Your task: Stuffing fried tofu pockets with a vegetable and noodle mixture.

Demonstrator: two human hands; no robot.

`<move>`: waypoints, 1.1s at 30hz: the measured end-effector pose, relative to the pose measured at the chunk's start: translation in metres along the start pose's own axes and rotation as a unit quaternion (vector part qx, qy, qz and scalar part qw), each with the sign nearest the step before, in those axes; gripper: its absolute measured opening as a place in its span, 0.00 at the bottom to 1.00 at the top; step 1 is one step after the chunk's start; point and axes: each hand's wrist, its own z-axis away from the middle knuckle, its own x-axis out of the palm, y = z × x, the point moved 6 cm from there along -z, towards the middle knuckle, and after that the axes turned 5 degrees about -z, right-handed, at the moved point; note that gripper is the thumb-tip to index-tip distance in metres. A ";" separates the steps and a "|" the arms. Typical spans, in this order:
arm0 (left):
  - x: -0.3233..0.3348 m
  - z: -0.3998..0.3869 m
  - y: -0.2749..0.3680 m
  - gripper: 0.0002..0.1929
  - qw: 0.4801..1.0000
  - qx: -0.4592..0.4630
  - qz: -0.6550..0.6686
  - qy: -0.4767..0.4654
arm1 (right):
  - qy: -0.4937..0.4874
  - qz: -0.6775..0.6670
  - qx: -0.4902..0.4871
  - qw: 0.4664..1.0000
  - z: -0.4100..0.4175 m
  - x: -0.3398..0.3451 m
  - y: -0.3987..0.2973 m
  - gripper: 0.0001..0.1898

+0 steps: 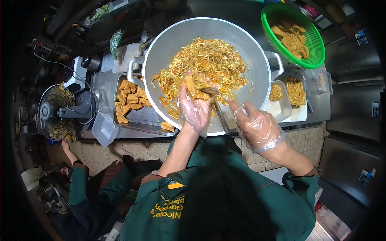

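Both hands wear clear plastic gloves over a wide aluminium pot (pixel 205 22). My left hand (pixel 195 110) holds a fried tofu piece (pixel 190 84) in its cupped fingers. My right hand (pixel 256 125) grips a metal spoon (pixel 209 90), whose bowl is at the tofu. Whether filling is on the spoon, I cannot tell. Below the hands lies a shredded vegetable mix (pixel 211 60) with orange and green bits, spread across the pot's floor. A long metal utensil handle (pixel 221 117) leans over the pot's near rim, between my hands; its other end is hidden.
Left of the pot, a metal tray (pixel 144 120) holds several tofu pieces. A green colander (pixel 316 54) of tofu stands far right. Plastic containers (pixel 282 108) with filled pieces sit at the right. A fan (pixel 55 111) and a co-worker's arm (pixel 72 155) are at the left.
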 end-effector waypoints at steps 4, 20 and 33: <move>0.004 0.004 0.005 0.20 1.000 -0.006 0.000 0.013 | 0.011 0.040 -0.008 0.999 -0.004 0.010 -0.005 0.26; -0.007 0.019 0.009 0.22 0.982 -0.158 0.106 0.014 | 0.013 0.057 -0.022 0.998 0.010 0.012 -0.004 0.33; -0.004 0.033 0.022 0.22 0.991 -0.112 0.062 -0.027 | 0.033 0.025 0.024 0.999 0.010 0.018 -0.035 0.31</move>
